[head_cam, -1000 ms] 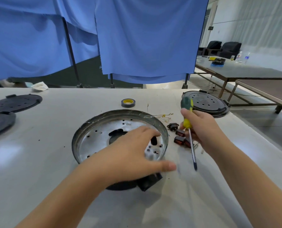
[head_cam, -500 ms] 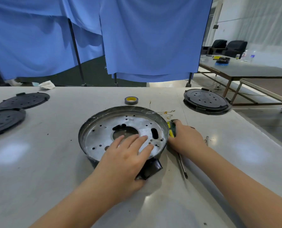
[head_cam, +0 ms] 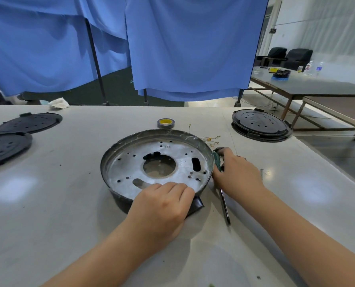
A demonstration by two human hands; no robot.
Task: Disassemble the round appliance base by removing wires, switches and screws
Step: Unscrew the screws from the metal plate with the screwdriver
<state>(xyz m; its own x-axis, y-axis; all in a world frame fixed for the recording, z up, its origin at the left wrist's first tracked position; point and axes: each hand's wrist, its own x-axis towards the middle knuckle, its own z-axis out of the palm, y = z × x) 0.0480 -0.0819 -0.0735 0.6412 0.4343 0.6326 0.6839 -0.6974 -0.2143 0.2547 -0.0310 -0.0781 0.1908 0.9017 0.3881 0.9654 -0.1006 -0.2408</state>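
The round appliance base (head_cam: 158,162) sits mid-surface (head_cam: 69,204). The left hand (head_cam: 162,206) curls over its near rim, gripping it. The right hand (head_cam: 237,175), just right of the base, grips a screwdriver (head_cam: 224,201) lying against the surface.

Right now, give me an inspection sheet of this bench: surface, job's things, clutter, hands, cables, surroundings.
Surface: pale table, scattered dark specks.
Job's things: round metal base lying open side up; screwdriver lying beside it on the right.
Clutter: tape roll; black discs at left; black round base at right; white rag.
Hands: left hand has a grip on the base's near rim; right hand curls over the screwdriver handle.
Cables: thin yellow wires behind the base.
Surroundings: blue curtains; another table; black chairs.
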